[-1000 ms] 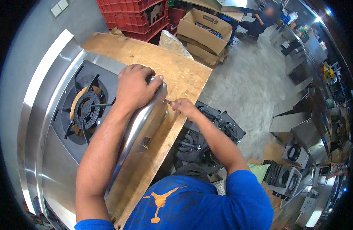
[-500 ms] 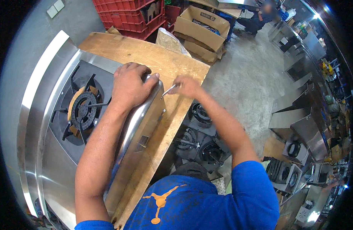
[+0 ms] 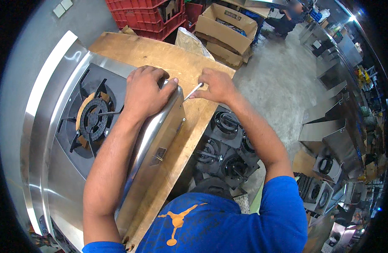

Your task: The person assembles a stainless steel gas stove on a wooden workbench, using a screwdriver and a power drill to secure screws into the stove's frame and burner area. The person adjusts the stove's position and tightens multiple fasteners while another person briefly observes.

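Note:
A stainless steel gas stove (image 3: 61, 168) lies before me, its round burner (image 3: 94, 119) on the left among black pan supports. My left hand (image 3: 148, 90) rests over the stove's front edge near its far corner, fingers bent around it and thumb along the edge. In my right hand (image 3: 217, 86), thumb and fingers pinch a slim silver rod-shaped tool (image 3: 193, 92). The tool's tip is close to the far end of the stove's front panel (image 3: 171, 126); whether it touches cannot be told. A small knob stem (image 3: 159, 158) sticks out of that panel.
The stove stands on a wooden table (image 3: 168, 57). Red crates (image 3: 147, 19) and an open cardboard box (image 3: 223, 29) are beyond it. Several black burner units (image 3: 234, 166) lie below on the right. Metal stove bodies (image 3: 324, 130) line the right. Another person (image 3: 286, 21) crouches far off.
My right hand has drawn slightly away to the right and turned, with the slim tool showing more of its length. My left hand stays on the stove edge. The view has shifted slightly.

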The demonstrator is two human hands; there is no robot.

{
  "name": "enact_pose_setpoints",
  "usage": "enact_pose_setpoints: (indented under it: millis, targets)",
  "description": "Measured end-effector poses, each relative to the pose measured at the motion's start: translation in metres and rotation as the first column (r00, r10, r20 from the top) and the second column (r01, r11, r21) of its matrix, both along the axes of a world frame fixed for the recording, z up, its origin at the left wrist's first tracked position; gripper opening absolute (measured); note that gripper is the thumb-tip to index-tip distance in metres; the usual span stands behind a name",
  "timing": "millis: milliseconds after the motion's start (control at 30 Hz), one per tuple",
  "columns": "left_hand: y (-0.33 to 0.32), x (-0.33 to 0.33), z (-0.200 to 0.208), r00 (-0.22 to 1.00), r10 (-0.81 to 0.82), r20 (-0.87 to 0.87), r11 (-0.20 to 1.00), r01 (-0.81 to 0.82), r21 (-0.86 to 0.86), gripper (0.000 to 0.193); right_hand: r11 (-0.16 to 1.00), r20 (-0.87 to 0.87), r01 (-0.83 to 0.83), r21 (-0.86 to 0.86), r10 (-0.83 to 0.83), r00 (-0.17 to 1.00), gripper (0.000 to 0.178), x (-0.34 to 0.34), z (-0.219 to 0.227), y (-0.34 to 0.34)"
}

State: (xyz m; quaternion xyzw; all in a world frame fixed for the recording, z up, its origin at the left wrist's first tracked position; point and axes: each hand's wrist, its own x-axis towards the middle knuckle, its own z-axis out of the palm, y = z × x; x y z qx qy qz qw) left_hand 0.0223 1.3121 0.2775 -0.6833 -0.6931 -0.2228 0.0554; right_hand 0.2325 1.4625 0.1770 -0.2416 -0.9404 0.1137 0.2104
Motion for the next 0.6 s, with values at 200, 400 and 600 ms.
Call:
enact_pose_setpoints:
  millis: [200,400,600]
  targets:
    - [0.000,0.001,-0.001,1.000,0.005,0.006,1.000,-0.005,0.000,0.036,0.954,-0.040,0.021,-0.298,-0.034,0.999,0.054,-0.013,-0.028,-0.001]
    - [0.001,0.003,0.005,0.998,0.041,0.057,0.996,-0.036,-0.084,0.041,0.425,-0.124,0.009,-0.905,-0.285,0.951,0.044,-0.031,-0.121,-0.055]
    - [0.001,0.002,0.004,0.997,0.031,0.066,0.996,-0.025,-0.088,0.040,0.763,-0.183,0.002,-0.646,-0.157,0.970,0.052,-0.001,-0.078,-0.033]
